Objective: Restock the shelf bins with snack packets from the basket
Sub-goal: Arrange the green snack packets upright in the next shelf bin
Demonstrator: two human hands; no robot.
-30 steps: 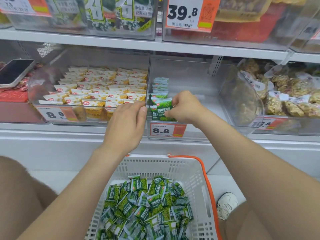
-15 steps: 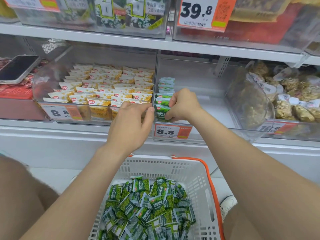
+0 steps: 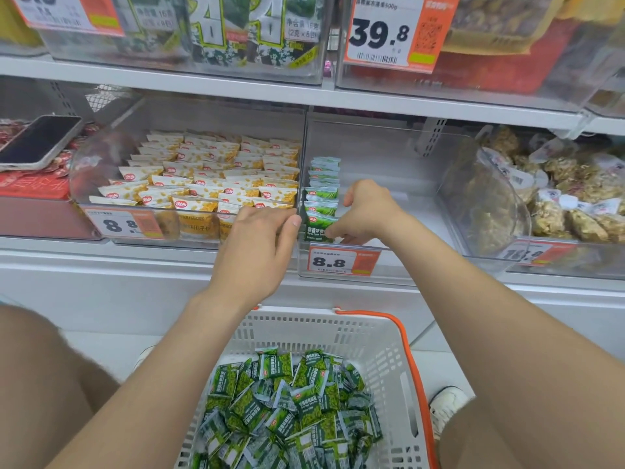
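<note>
The right hand point(image 3: 367, 211) pinches the front green packet point(image 3: 318, 228) by its right edge, seating it upright in the clear bin point(image 3: 389, 157), while the left hand point(image 3: 260, 245), fingers straight, steadies its left side. This placement looks nearly finished; next, release and reach into the basket point(image 3: 372, 336). The packet seems to read "Garlic Flavor"; the price tag point(image 3: 341, 263) says 8.8.

We read 39.8 on the upper price tag point(image 3: 378, 33), 8.8 on the middle price tag point(image 3: 329, 263), and a partly blurred 8.8 on the left price tag point(image 3: 118, 225). The front green snack packet point(image 3: 318, 228) says Garlic Flavor, and the seaweed packs point(image 3: 270, 32) say 2克×8包.
</note>
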